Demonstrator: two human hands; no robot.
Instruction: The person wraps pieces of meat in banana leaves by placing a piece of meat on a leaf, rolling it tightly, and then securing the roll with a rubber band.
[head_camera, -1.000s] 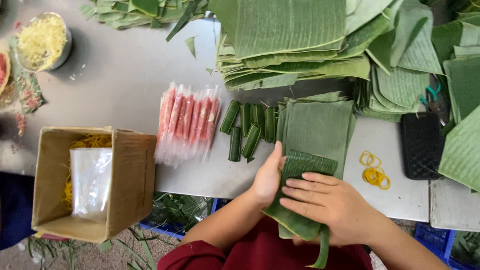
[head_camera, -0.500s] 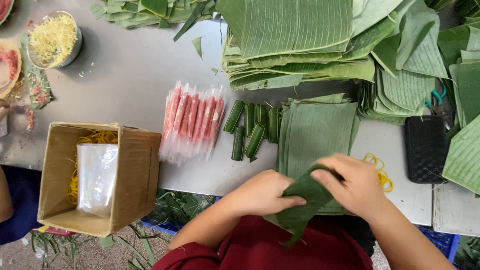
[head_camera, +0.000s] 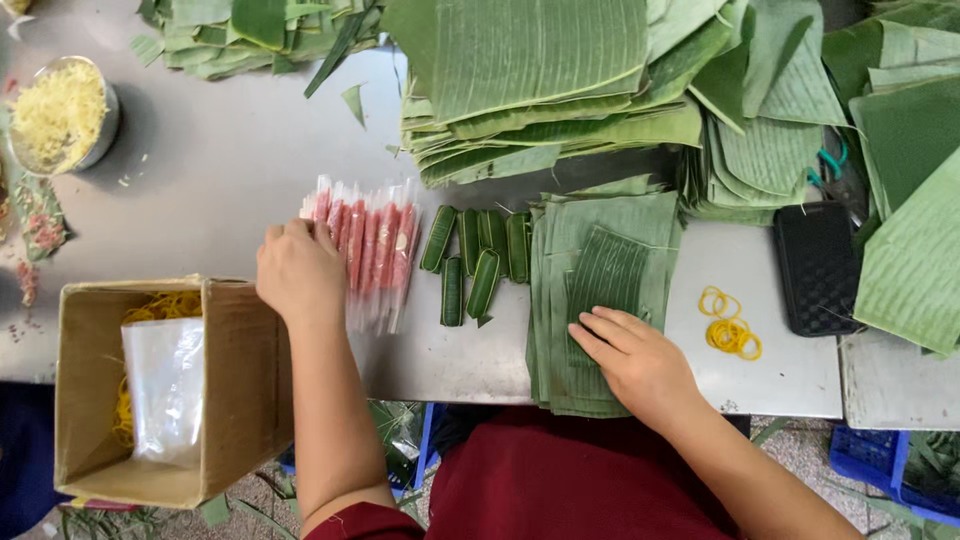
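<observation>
Grey metal table (head_camera: 200, 170) carries, left to right: a brown cardboard box (head_camera: 240, 380) holding a clear plastic bag (head_camera: 165, 385), then a row of clear-wrapped red sausages (head_camera: 375, 245), small rolled leaf parcels (head_camera: 480, 255), a stack of ribbed green leaf squares (head_camera: 600, 250), yellow rubber bands (head_camera: 730, 325). Since the earlier frame, both hands released the folded leaf. Left hand (head_camera: 298, 270) now curls on the sausages; right hand (head_camera: 640, 365) lies flat, open, on the stack.

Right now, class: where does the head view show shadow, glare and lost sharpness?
Head view: even overhead light; soft shadow beside the bowl; mild sheen on the plastic-wrapped sticks; the leaves are sharp, and the left hand is barely blurred.
</observation>
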